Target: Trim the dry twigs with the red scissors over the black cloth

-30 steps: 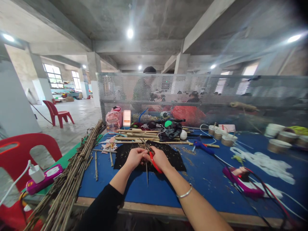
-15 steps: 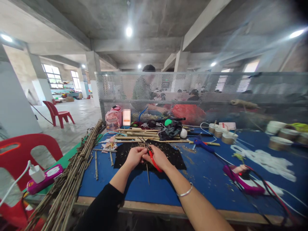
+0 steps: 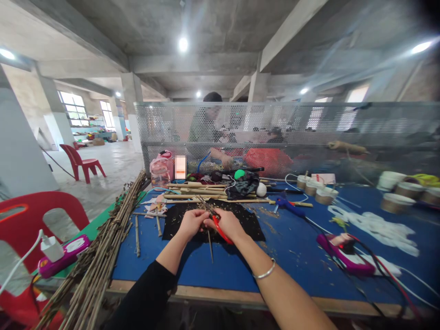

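Note:
Over a black cloth (image 3: 252,224) strewn with small plant scraps, my two hands meet at the middle of the table. My right hand (image 3: 227,224) is closed around red-handled scissors (image 3: 221,230), whose blades point up and to the left. My left hand (image 3: 193,223) pinches a thin dry stem (image 3: 210,250), and its lower end sticks out below the fingers toward me. The scissor blades cross close to the stem's upper part; whether they touch it I cannot tell.
Long dry stalks (image 3: 99,256) lie in a bundle at the left edge. Bamboo sticks (image 3: 195,192) lie behind the cloth. A blue glue gun (image 3: 288,206), a purple power strip (image 3: 347,261) and several tubs (image 3: 326,195) are on the right. A person (image 3: 204,123) sits behind the perforated screen (image 3: 302,123).
My hands keep almost the same place and grip on scissors and stem. The whole view has shifted very slightly. Behind the screen, the person's arm has moved.

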`<state>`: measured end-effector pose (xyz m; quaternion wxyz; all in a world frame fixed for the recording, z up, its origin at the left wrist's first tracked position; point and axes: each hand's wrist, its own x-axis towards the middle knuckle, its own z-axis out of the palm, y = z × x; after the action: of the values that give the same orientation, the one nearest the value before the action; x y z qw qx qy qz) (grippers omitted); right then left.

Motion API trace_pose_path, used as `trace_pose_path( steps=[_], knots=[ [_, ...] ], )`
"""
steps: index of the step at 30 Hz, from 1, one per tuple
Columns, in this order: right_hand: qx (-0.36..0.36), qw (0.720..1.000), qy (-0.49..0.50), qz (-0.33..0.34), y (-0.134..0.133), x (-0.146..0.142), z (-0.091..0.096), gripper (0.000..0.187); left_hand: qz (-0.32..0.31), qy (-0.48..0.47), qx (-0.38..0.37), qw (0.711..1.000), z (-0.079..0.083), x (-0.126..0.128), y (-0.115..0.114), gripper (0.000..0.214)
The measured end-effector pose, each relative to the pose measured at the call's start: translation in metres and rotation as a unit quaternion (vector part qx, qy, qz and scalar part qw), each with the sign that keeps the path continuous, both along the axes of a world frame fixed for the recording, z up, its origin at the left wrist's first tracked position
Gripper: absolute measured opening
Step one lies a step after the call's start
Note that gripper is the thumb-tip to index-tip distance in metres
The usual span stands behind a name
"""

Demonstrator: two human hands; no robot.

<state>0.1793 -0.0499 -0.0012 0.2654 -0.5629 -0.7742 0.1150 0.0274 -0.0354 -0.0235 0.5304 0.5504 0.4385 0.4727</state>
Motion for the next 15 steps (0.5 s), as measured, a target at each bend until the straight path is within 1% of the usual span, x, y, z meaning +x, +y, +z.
trace_pose_path(
  steps=[3,7,12,15],
  knots=[
    [-0.004,1.000,0.002,0.002,-0.001,-0.001,0.002,0.039,0.004,0.005,0.000,1.000,0.001,0.001,0.000,0.031],
    [0.001,0.999,-0.029,-0.019,-0.001,-0.003,0.000,0.046,0.036,-0.001,0.000,0.999,0.000,0.001,0.001,0.033],
    [0.034,0.999,-0.032,0.018,0.001,-0.006,-0.007,0.055,0.055,0.000,0.001,0.999,-0.001,0.001,0.001,0.035],
    [0.050,0.998,-0.037,0.012,0.002,-0.008,-0.009,0.060,0.059,0.000,-0.006,0.998,0.001,0.002,0.000,0.037]
  ],
)
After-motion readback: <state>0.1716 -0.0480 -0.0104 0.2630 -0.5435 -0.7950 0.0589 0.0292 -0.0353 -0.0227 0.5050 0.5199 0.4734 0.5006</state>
